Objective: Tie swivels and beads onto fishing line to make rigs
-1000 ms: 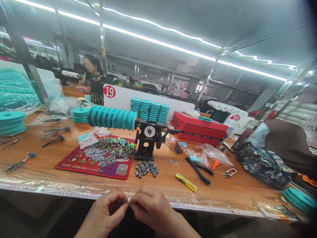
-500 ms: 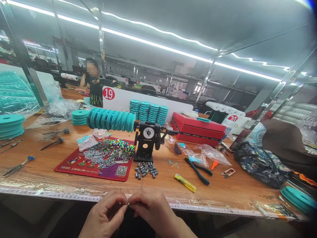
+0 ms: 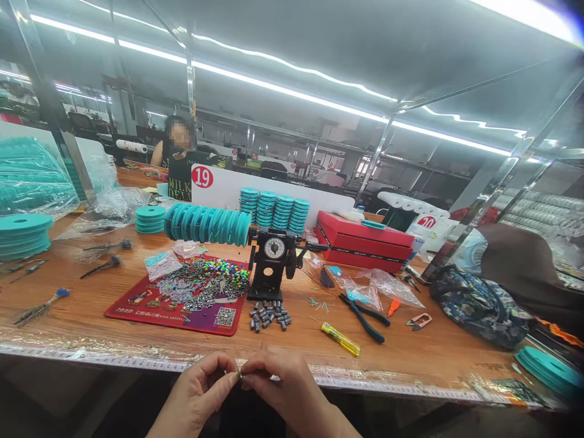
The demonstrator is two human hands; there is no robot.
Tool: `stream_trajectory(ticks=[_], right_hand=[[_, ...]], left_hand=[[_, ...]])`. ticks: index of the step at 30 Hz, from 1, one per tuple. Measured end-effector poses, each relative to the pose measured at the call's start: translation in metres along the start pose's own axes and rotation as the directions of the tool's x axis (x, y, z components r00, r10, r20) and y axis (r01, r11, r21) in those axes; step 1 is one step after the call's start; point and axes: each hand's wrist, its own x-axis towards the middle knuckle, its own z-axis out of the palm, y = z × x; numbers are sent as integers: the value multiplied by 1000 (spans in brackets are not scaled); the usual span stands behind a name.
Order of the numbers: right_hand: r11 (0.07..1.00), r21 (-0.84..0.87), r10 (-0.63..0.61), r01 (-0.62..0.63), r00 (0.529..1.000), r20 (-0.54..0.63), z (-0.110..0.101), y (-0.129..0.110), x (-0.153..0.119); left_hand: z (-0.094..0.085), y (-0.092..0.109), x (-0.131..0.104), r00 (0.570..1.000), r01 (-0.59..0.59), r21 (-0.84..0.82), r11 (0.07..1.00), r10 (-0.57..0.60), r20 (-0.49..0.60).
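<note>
My left hand [image 3: 198,389] and my right hand [image 3: 283,377] meet fingertip to fingertip just in front of the table's front edge. Both are closed in a pinch around a tiny dark item [image 3: 239,375], too small to name. Beyond them lies a cluster of dark grey cylinders [image 3: 269,314]. Behind that stands a black hand-crank winder [image 3: 268,267] with a dial, its shaft carrying a row of turquoise spools [image 3: 207,225]. On a red mat [image 3: 137,307] to the left are multicoloured beads [image 3: 223,269] and small metal fittings [image 3: 205,298].
A yellow tube [image 3: 340,339], pliers [image 3: 362,317] and small snips [image 3: 418,321] lie on the right. Further back are a red box [image 3: 365,240] and stacked turquoise spools [image 3: 274,210]. Bundles of fine wires [image 3: 41,306] lie at left. A person [image 3: 177,143] sits across the partition.
The view has shifted slightly. My hands stay pinched together, with the fingertips a little further right in the picture; the table items look unmoved.
</note>
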Motion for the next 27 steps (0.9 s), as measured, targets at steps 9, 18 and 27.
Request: stream_trajectory(ticks=[9, 18, 27], right_hand=[[999, 7, 31, -31, 998, 49, -5, -5, 7], [894, 348, 254, -283, 959, 129, 5, 1, 8], [792, 511, 306, -334, 941, 143, 7, 2, 11]], left_hand=[[-3, -2, 7, 995, -92, 51, 994, 90, 48], [4, 10, -1, 931, -341, 456, 822, 362, 43], [3, 4, 6, 940, -318, 348, 882, 342, -8]])
